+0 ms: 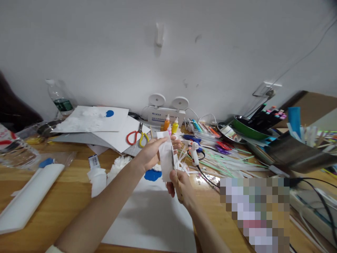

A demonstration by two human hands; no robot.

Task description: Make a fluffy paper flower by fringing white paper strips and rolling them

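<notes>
White wall is rising behind wooden table. Left hand is pinching white paper strip near its top, thumb in front. Right hand is curling around scissors, blades lying along strip's right edge. Strip is hanging above white sheet; blue patch is showing just left of it. Glue gun is resting beyond right hand, near pale green sticks.

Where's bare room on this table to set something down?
The brown wooden table has bare room between the rolled white paper and flat white sheet; that sheet's near part is bare. It's crowded beyond the right hand: white glue gun, thin green strips.
</notes>
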